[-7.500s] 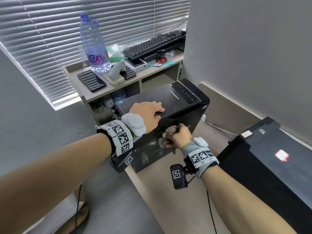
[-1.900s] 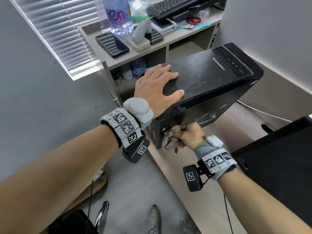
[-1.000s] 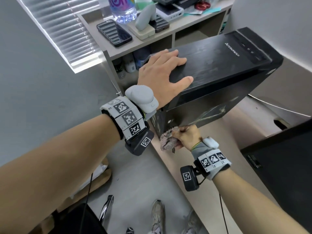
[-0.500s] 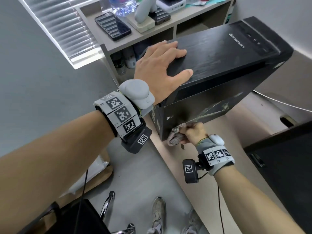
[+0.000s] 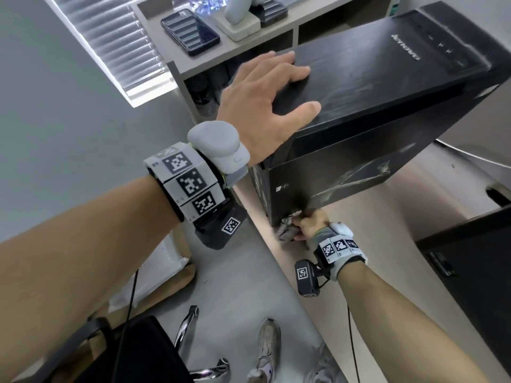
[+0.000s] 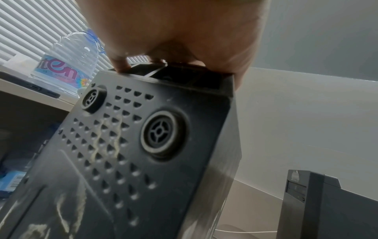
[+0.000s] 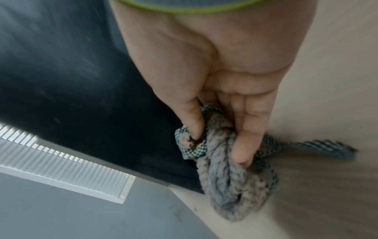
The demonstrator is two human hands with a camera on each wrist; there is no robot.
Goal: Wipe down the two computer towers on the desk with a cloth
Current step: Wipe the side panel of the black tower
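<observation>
Cloth at low near corner of the left tower, other hand flat on top.

Bunched grey cloth (image 5: 287, 229) sits at the bottom near corner of the black tower (image 5: 367, 87), touching its side panel and the desk (image 5: 387, 228), right by the desk's front edge. Right hand (image 5: 311, 223) has fingers curled tight round the cloth; a loose tail trails on the desk in the right wrist view. Left hand (image 5: 265, 106) lies flat, fingers straight, on the tower's top near its rear edge, thumb on top beside the side edge. Bare desk strip between this tower and the second tower (image 5: 470, 272) at right. Shelf (image 5: 210, 51) just behind; phone (image 5: 189, 31) on it.
</observation>
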